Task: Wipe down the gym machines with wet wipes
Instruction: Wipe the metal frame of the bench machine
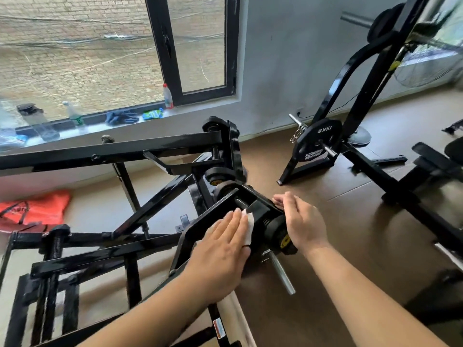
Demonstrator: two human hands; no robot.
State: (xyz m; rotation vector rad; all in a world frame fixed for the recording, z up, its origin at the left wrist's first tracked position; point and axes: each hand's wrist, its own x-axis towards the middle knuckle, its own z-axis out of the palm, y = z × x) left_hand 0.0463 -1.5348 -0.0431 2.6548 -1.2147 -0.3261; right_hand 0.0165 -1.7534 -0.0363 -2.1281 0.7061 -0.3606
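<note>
A black steel gym machine (pixel 150 209) fills the lower left and middle of the head view. My left hand (pixel 220 251) lies flat with straight fingers on its angled arm, pressing a white wet wipe (pixel 249 227) against the metal. The wipe shows only at my fingertips. My right hand (pixel 300 221) rests against the right side of the same arm, beside the black weight plates (pixel 273 229) loaded on its peg, fingers straight. A bare chrome peg end (pixel 283 276) sticks out below the plates.
A second black machine (pixel 355 116) with a 15 kg plate (pixel 318 139) stands at the right on the brown floor. The windowsill (pixel 95 126) carries bottles, blue gloves and a rag. An orange bag (pixel 35 209) lies on the floor at left.
</note>
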